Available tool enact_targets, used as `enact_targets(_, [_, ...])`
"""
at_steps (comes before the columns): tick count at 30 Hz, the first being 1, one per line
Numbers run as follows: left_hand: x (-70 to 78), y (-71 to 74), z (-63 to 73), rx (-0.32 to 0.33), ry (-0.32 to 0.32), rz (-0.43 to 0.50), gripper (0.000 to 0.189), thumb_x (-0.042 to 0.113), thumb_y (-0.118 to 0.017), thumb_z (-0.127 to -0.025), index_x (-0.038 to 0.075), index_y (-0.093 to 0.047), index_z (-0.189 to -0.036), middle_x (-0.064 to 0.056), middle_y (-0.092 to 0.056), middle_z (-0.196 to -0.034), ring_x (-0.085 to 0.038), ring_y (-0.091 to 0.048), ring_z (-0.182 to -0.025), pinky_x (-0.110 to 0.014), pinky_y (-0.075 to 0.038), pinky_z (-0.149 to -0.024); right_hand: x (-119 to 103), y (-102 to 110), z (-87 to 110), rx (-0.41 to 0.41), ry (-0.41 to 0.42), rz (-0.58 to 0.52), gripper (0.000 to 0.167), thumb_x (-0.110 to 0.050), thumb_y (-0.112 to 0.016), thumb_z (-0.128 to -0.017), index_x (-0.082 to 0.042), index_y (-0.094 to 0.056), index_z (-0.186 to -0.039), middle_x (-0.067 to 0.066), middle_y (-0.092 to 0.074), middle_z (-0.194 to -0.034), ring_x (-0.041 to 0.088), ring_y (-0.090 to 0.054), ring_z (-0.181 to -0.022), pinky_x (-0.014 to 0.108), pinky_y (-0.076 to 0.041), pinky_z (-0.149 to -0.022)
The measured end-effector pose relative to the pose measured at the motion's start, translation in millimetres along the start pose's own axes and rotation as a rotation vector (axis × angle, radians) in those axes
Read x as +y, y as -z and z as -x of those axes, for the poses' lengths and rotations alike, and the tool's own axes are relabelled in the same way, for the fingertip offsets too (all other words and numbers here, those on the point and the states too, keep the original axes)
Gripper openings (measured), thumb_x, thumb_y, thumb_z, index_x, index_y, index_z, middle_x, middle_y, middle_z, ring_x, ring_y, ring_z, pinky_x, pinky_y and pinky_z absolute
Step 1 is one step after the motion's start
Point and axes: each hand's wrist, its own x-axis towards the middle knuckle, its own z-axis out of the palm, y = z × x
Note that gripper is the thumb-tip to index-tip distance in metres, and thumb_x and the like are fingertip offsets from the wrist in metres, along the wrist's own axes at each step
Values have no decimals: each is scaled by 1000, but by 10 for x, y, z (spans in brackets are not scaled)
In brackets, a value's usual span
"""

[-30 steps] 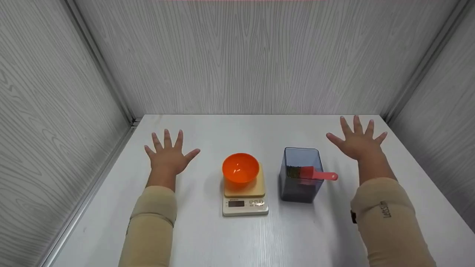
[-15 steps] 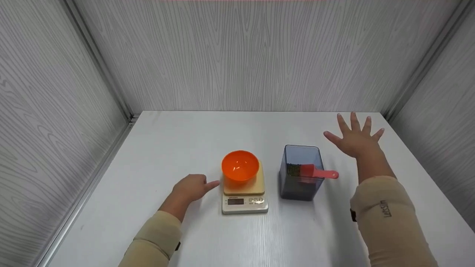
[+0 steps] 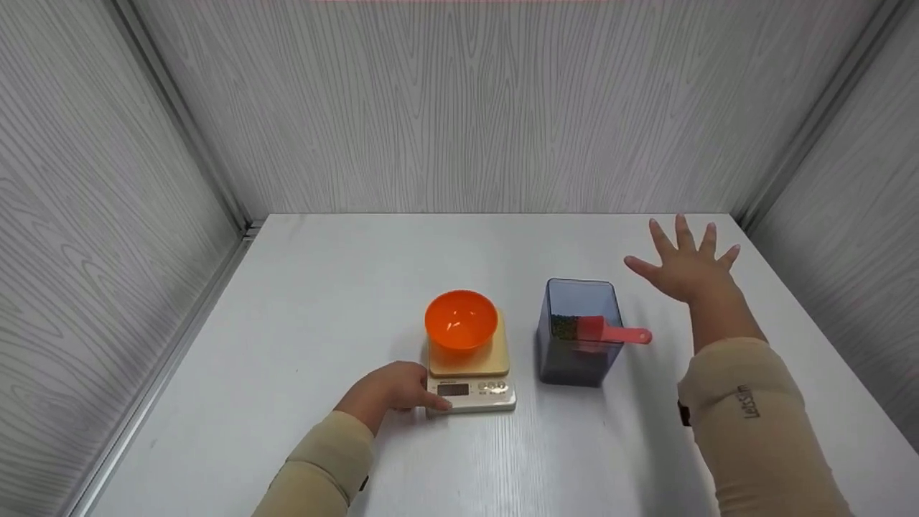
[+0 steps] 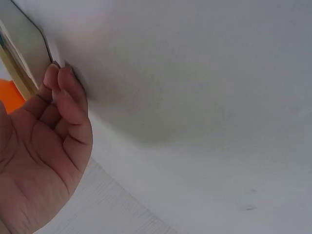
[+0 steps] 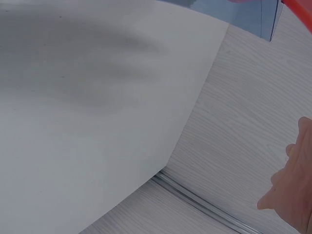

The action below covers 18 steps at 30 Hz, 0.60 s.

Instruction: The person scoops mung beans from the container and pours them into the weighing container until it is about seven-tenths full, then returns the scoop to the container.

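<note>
My left hand [image 3: 398, 388] grips the front left corner of a small kitchen scale [image 3: 492, 399]. Its thumb lies over the scale's front panel, beside the dark display; in the left wrist view the curled fingers meet the scale's lower edge. An orange bowl [image 3: 460, 320] stands on the scale's yellowish platform. To the right is a bluish see-through container [image 3: 574, 366] with dark green grains inside. Across its rim lies a red scoop [image 3: 614, 332], handle pointing right. Spread wide and holding nothing, my right hand [image 3: 689, 274] hovers beyond the container, near the table's far right.
The white table [image 3: 344, 287] is bounded by a grey wood-grain panel [image 3: 459, 108] at the back. Similar panels rise at the left and right sides, with metal strips along the corners.
My left hand has come from a spread pose at the left, down and right to the scale, its fingers curling and thumb settling on the front panel. The right hand stays spread.
</note>
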Motion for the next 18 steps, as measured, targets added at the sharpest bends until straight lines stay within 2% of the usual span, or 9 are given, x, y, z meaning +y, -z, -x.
enact_targets(6, [-5, -7, -26, 13, -20, -22, 40, 41, -78, -66, 16, -62, -94, -1, -57, -80, -20, -51, -76, -36, -43, -74, -73, 38, -16, -29, 20, -5, 93, -75, -30, -81, -18, 1, -147, 24, 14, -147, 50, 22, -128, 71, 14, -89])
enact_targets(11, [-23, -37, -41, 23, -24, -16, 45, 41, -79, -66, 15, -62, -99, 0, -57, -86, -21, -49, -84, -42, -39, -90, -193, 83, -3, -82, 84, 14, 91, -69, -41, -82, -16, -7, -147, 25, -1, -148, 48, 15, -131, 68, 7, -95])
enact_targets(15, [-39, -53, -41, 21, -47, 9, 44, 40, -79, -66, 16, -62, -99, 0, -56, -89, -22, -49, -87, -45, -38, -93, -319, 130, 57, -148, 157, 27, 82, -59, -48, -84, -12, -21, -145, 27, -22, -143, 48, -8, -132, 67, -10, -98])
enact_targets(18, [-49, -48, -28, 22, -58, 11, 44, 40, -78, -67, 17, -62, -100, 0, -56, -91, -22, -49, -89, -46, -37, -94, -435, 153, 128, -208, 205, 25, 70, -50, -52, -87, -8, -33, -140, 26, -41, -132, 44, -34, -123, 63, -29, -93])
